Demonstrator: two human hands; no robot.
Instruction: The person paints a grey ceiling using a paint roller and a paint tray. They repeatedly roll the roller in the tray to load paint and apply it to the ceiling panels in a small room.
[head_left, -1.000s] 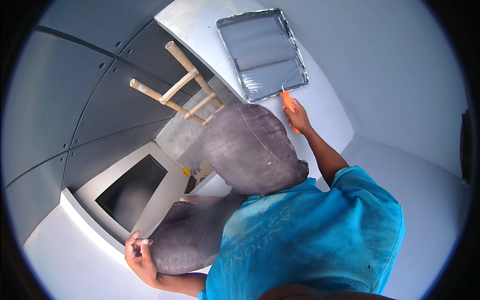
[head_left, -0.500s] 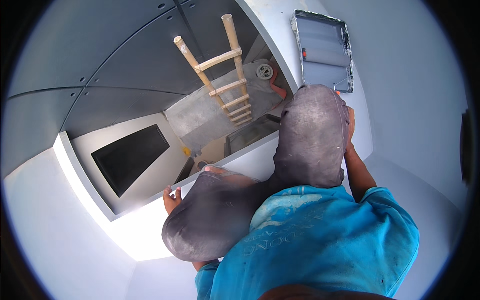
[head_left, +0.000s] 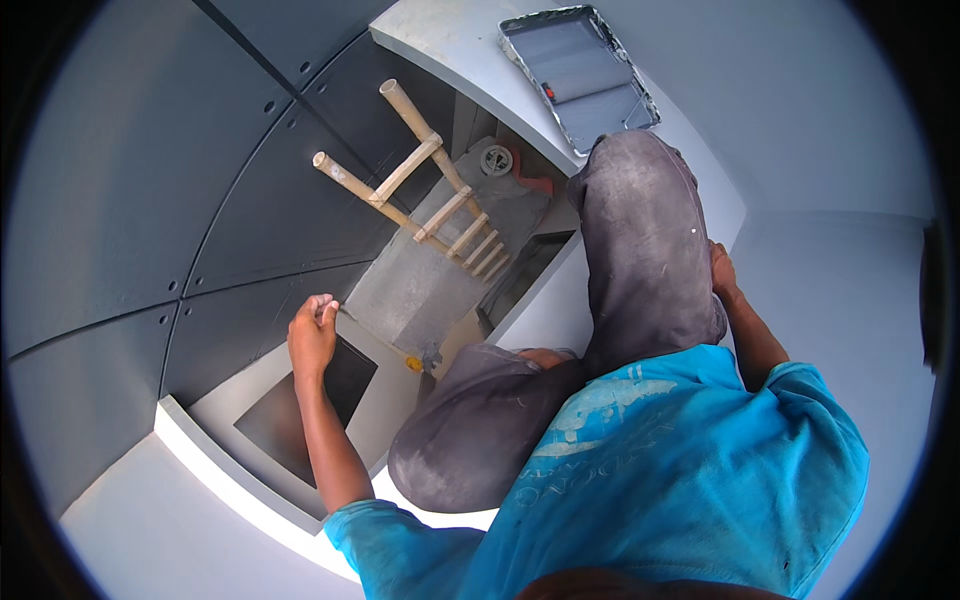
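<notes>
My left hand (head_left: 313, 335) is raised on the left, over the drop beyond the ledge. Its fingers are curled in with the tips pressed together; anything between them is too small to make out. Beside my raised right knee is my right hand (head_left: 722, 270), low against the trouser leg, its fingers mostly hidden by the leg. Past that knee, a black-rimmed paint tray (head_left: 648, 103) smeared with grey paint lies on the white ledge (head_left: 440, 42). A grey paint roller (head_left: 595, 84) with an orange end rests in it.
A bamboo ladder (head_left: 408, 172) rises from the lower floor (head_left: 400, 300) toward the dark panelled wall (head_left: 110, 200). A round bucket-like thing (head_left: 496, 160) stands below, near a reddish strip (head_left: 535, 183). Pale walls (head_left: 840, 130) close in on the right.
My left hand has lifted from beside my left knee and swung out to the left, its fingers drawing together. The view has turned. My right hand stays beside the right leg.
</notes>
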